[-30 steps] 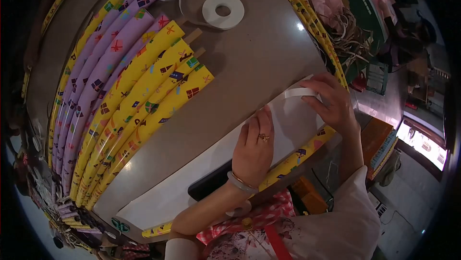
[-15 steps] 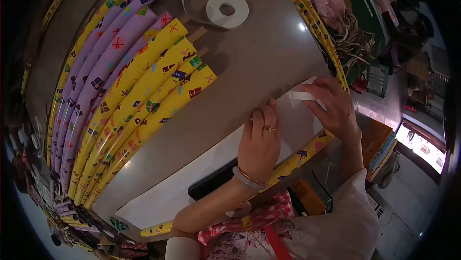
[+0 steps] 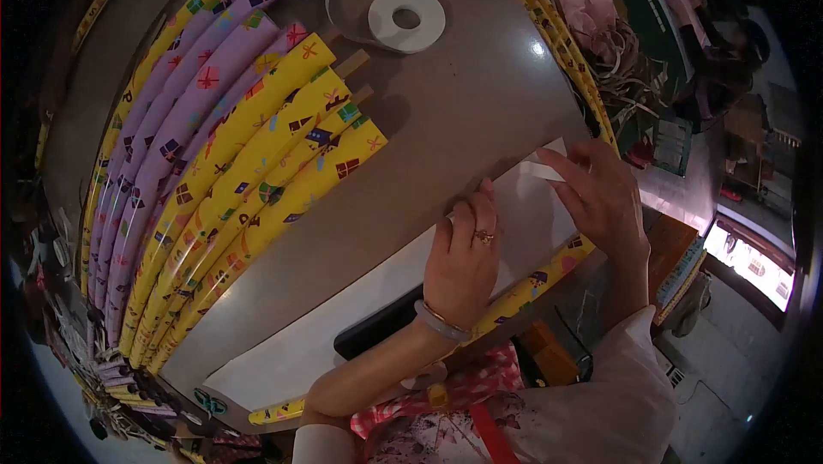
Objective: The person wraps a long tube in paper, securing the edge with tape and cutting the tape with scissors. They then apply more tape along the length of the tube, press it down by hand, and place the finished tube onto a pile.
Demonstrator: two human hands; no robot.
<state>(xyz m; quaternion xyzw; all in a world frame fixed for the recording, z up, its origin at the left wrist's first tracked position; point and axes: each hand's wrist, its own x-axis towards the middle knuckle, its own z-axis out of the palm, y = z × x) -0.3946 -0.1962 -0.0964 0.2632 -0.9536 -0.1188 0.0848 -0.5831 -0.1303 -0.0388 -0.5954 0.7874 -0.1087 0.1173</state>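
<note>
Left hand (image 3: 461, 262) is pressing flat, fingers together, on the white sheet (image 3: 360, 318). Right hand (image 3: 600, 194) is pinching a tape strip (image 3: 542, 171) at the sheet's corner. Taping is only beginning; the yellow roll (image 3: 523, 288) edge is lying unsecured.

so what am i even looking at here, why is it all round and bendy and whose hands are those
This is one picture from a camera worn on a person's head, looking down at their own two hands. Its wide lens bends straight edges, so the table looks curved.

The left hand, with a ring and a bracelet, lies flat on a white sheet of paper that is spread at the near edge of the brown table. The right hand pinches a short white strip, probably tape, at the sheet's far corner. The sheet's near edge is rolled and shows a yellow printed side, so it looks like gift wrap lying face down.

Further left lie rolls of wrapping paper, yellow and purple, side by side. A white roll of tape sits near the far edge of the table.
</note>
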